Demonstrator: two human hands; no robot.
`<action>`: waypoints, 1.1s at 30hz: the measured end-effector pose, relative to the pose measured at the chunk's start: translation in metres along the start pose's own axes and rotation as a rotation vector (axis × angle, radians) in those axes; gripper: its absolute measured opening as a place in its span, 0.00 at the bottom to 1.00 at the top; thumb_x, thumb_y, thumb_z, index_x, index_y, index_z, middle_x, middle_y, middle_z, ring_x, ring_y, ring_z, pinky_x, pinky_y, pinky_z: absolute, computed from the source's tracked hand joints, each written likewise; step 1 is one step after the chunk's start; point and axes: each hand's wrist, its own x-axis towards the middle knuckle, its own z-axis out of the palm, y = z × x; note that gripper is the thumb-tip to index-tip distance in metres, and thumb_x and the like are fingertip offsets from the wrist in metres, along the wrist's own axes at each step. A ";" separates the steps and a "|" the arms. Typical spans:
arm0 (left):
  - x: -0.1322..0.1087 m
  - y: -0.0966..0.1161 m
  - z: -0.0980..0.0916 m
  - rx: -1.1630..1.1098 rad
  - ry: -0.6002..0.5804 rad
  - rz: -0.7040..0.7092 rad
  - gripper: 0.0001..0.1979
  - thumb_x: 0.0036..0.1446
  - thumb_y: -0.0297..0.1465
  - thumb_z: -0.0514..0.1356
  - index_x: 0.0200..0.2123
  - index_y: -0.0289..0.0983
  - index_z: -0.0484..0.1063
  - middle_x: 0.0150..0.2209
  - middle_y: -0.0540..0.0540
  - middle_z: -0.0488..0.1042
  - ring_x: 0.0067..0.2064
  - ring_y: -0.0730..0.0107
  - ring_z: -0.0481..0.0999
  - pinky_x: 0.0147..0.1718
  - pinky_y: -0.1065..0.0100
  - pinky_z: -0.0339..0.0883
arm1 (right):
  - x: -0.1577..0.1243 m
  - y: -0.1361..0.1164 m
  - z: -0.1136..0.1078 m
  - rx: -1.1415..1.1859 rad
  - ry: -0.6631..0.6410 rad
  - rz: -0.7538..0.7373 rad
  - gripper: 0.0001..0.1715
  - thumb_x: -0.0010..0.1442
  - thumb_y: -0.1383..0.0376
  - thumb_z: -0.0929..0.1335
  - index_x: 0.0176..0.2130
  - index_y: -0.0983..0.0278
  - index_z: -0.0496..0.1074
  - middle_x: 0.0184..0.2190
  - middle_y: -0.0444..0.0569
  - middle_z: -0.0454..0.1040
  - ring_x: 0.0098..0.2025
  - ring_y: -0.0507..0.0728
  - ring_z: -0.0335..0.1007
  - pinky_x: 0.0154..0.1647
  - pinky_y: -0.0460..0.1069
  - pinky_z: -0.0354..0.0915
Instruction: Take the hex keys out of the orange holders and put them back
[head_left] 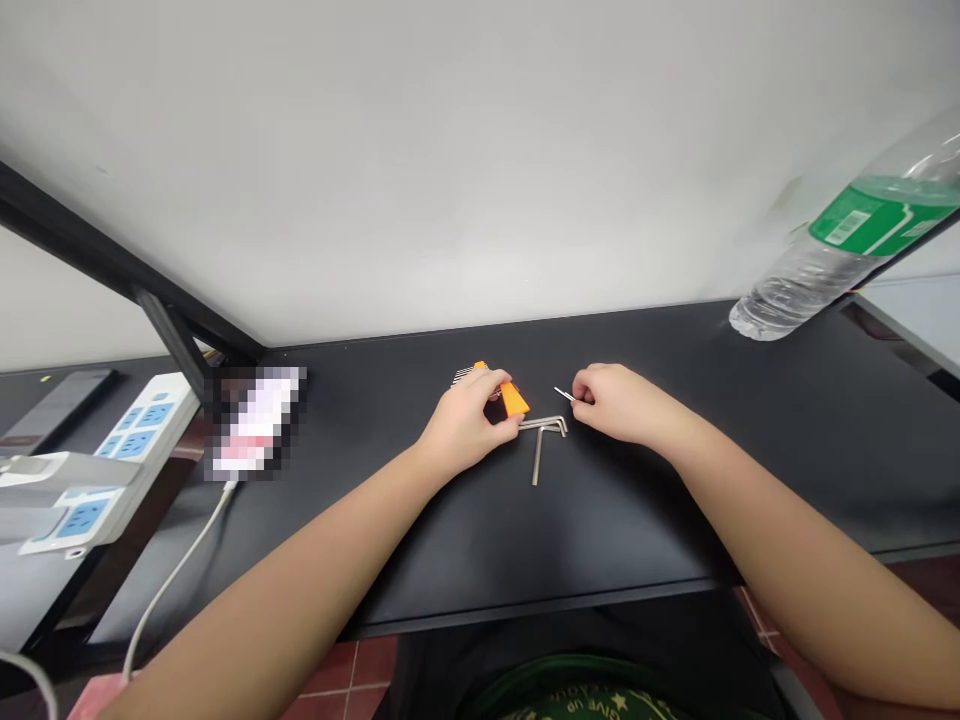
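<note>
Farthest left of the left fingers, a white power strip (161,408) with blue socket faces lies beyond the dark frame post; nearer those fingers, yet well apart from them, a pixelated device (259,420) rests on the black table (637,530), a white cable (180,562) running from its near end toward the person; next comes the left hand (474,412), its thumb and fingers pinching an orange holder (514,399), which slants across the fingertips; slim silver rods (461,375) fan out just beyond the knuckles on the left, partly hidden by the hand; to the right of the left thumb tip, L-shaped metal keys (537,460) lie on the table, between the two hands, the lowest with its long shank toward the near edge; the upper ones overlap, and whether they touch the thumb I cannot tell; farther right, the right hand (611,400) has thumb and forefinger pressed together on a thin metal piece (562,394), its free end pointing toward the left fingers; well to the right of the right fingers and farther back, a clear bottle (787,285) with a green label stands near the wall (480,180).
</note>
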 end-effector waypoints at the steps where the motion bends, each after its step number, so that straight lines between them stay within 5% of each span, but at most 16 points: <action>1: 0.000 0.000 0.000 -0.004 0.005 0.003 0.18 0.53 0.34 0.67 0.48 0.41 0.72 0.42 0.47 0.75 0.43 0.63 0.76 0.46 0.60 0.72 | 0.000 -0.003 0.002 0.003 0.006 -0.017 0.04 0.59 0.67 0.68 0.32 0.61 0.73 0.36 0.50 0.76 0.36 0.57 0.71 0.35 0.49 0.61; 12: 0.001 -0.001 0.000 -0.040 0.025 0.027 0.18 0.54 0.34 0.68 0.48 0.40 0.72 0.40 0.48 0.74 0.41 0.65 0.75 0.44 0.63 0.72 | -0.002 -0.015 0.013 0.163 -0.016 -0.348 0.21 0.63 0.77 0.62 0.41 0.62 0.80 0.42 0.50 0.76 0.44 0.57 0.72 0.45 0.50 0.66; 22: 0.000 0.000 -0.001 -0.071 0.025 0.032 0.18 0.54 0.33 0.67 0.48 0.41 0.71 0.40 0.48 0.74 0.41 0.65 0.75 0.45 0.62 0.73 | -0.009 -0.017 0.009 0.206 0.033 -0.400 0.11 0.64 0.71 0.66 0.42 0.62 0.77 0.42 0.50 0.75 0.43 0.57 0.70 0.44 0.51 0.66; 33: 0.001 0.002 -0.002 -0.083 0.093 0.040 0.16 0.54 0.33 0.67 0.47 0.41 0.72 0.41 0.48 0.74 0.40 0.66 0.75 0.44 0.63 0.74 | -0.012 -0.026 0.026 -0.020 0.083 -0.674 0.12 0.67 0.68 0.67 0.40 0.58 0.81 0.46 0.54 0.71 0.49 0.61 0.63 0.49 0.56 0.60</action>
